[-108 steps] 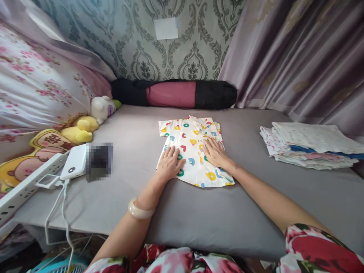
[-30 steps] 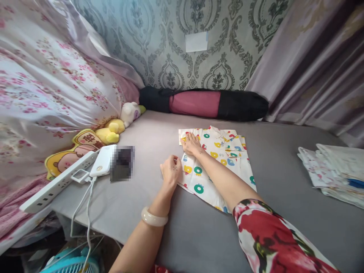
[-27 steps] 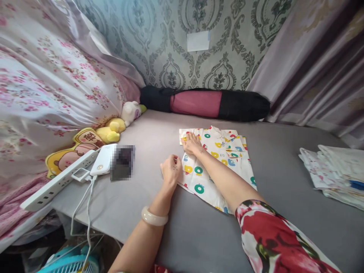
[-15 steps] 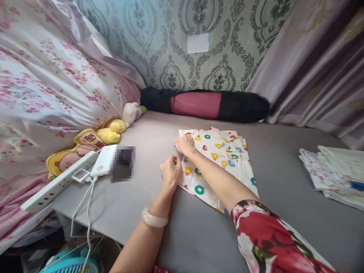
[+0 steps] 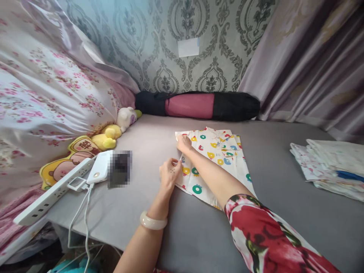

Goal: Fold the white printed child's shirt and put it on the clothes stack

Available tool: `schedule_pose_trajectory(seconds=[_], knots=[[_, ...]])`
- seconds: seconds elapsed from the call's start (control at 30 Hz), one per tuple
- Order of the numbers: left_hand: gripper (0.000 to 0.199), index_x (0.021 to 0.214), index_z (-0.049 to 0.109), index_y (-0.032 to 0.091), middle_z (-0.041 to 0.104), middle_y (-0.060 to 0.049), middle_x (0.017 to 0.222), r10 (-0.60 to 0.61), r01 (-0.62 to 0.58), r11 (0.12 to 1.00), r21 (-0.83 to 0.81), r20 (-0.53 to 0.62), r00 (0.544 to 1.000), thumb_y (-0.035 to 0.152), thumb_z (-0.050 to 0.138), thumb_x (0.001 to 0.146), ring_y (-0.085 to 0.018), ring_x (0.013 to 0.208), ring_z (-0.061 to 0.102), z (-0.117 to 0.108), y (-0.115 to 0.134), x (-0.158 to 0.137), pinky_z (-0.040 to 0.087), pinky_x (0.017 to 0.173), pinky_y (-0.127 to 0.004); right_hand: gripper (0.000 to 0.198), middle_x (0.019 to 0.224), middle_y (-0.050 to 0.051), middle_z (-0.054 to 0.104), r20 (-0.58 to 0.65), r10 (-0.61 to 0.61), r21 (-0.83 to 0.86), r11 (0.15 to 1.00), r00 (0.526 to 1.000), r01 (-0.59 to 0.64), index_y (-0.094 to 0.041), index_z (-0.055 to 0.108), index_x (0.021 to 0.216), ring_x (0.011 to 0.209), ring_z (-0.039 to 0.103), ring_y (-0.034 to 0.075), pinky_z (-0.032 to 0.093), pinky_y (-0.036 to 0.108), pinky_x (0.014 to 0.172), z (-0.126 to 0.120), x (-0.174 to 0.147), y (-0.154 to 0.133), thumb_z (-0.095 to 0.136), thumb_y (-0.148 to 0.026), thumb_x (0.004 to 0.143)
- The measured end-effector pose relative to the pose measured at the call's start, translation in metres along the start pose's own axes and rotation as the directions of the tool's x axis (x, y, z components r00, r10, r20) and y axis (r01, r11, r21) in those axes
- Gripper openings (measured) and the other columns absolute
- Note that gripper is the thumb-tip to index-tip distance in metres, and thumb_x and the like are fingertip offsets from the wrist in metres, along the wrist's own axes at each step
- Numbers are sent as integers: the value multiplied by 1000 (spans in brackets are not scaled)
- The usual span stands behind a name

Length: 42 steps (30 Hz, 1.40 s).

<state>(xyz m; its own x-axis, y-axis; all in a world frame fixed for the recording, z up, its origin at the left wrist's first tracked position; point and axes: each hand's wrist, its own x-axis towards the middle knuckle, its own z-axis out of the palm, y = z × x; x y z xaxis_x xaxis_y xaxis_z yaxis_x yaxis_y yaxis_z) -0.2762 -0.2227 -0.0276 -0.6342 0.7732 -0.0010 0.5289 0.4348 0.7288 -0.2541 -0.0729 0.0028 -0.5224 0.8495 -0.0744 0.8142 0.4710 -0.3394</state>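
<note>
A white shirt [image 5: 218, 151] printed with colourful letter-like shapes and rings lies flat on the grey surface, partly folded near its upper right. My left hand [image 5: 170, 172], with a pale bangle on its wrist, is closed in a pinch at the shirt's left edge. Farther up that same edge, my right hand [image 5: 184, 144] has its fingers curled onto the cloth, and a little of the edge is raised between both hands. The right forearm crosses over the shirt and hides part of it.
Folded clothes [image 5: 330, 167] are stacked at the right. A black and pink long bag [image 5: 189, 106] lies along the wall. On the left are plush toys [image 5: 106, 137], a power strip [image 5: 54, 193], a white power bank [image 5: 99, 167] with cables, and a blurred-out dark object [image 5: 120, 169].
My right hand's fingers have curled in on the shirt's edge. My left hand now pinches the edge, with a bit of cloth lifted. The view has shifted slightly to the right.
</note>
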Motion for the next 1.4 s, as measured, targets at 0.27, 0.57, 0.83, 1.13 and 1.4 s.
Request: schedule_pose_trajectory(seconds=[0.27, 0.57, 0.83, 1.13, 1.4], knots=[[24, 83, 66, 21, 71, -3, 78, 14, -13, 1000, -18, 84, 996, 42, 56, 79, -19, 76, 65, -13, 11, -7, 44, 65, -26, 18, 68, 1, 67, -154, 146, 488, 871, 977, -53, -19, 71, 83, 64, 65, 13, 49, 20, 63, -15, -7, 36, 53, -18, 83], [19, 84, 65, 22, 72, -1, 82, 113, -135, 985, 110, 184, 976, 36, 56, 76, -18, 74, 64, -27, 30, -18, 45, 67, -27, 19, 70, -2, 65, -147, 254, 818, 574, 956, -26, -16, 67, 100, 50, 57, 5, 46, 13, 48, -40, -24, 70, 56, -14, 84], [15, 87, 64, 23, 70, 0, 85, 177, -216, 963, 163, 223, 959, 30, 54, 78, -18, 79, 64, -27, 60, -45, 44, 72, -29, 23, 61, -4, 59, -129, 318, 888, 459, 939, -34, -14, 64, 105, 43, 51, 5, 44, 13, 43, -58, -45, 96, 58, -10, 83], [17, 92, 63, 25, 71, 1, 84, 246, -305, 925, 228, 253, 936, 28, 52, 80, -21, 84, 65, -5, 62, -50, 39, 80, -33, 32, 64, -4, 61, -107, 360, 902, 428, 927, -62, -16, 63, 109, 45, 54, 5, 44, 13, 42, -56, -61, 116, 60, -8, 78], [20, 95, 64, 24, 73, -1, 85, 306, -394, 878, 274, 313, 899, 30, 48, 84, -22, 86, 65, 4, 63, -53, 38, 81, -34, 34, 63, -3, 62, -97, 436, 889, 443, 895, -120, -17, 64, 107, 45, 56, 7, 43, 13, 41, -44, -64, 130, 60, -9, 75]])
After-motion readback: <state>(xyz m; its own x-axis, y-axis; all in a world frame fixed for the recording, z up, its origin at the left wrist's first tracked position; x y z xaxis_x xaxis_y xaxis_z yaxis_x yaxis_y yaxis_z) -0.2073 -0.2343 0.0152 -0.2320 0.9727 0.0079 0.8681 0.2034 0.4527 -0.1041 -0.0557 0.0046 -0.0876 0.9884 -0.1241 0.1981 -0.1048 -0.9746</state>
